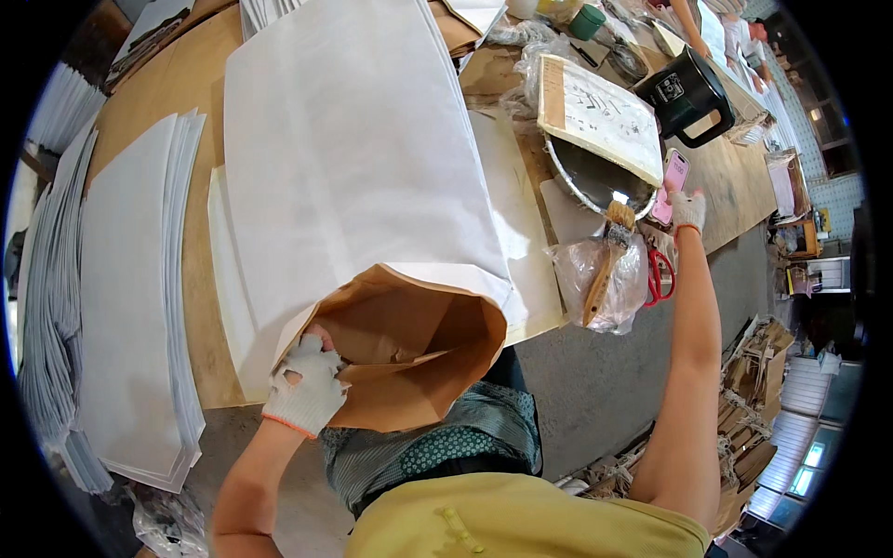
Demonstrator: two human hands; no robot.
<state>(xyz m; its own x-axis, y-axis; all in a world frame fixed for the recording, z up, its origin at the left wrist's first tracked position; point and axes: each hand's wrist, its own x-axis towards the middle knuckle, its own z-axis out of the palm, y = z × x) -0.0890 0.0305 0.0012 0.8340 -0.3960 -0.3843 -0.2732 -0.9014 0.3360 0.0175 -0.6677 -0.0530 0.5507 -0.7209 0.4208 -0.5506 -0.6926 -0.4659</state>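
A large paper bag (353, 139), white outside and brown inside, lies along the table with its mouth toward me. My left hand (309, 383), in a worn white glove with bare fingertips, is closed on the left rim of that mouth. My right hand (686, 210), gloved with an orange cuff, reaches far out to the right. Its fingers are at the lower end of a pink-screened phone (672, 184), whose screen is lit. Beside the phone stands a metal bowl (584, 177), partly covered by a stained board (605, 116). A wooden-handled brush (605, 274) rests at the bowl's near rim.
Red-handled scissors (662, 279) and a clear plastic bag (619, 302) lie near the brush. A black mug (686, 98) stands behind the bowl. Stacks of white paper bags (139, 307) lie at the left. Another person (744, 42) is at the far right.
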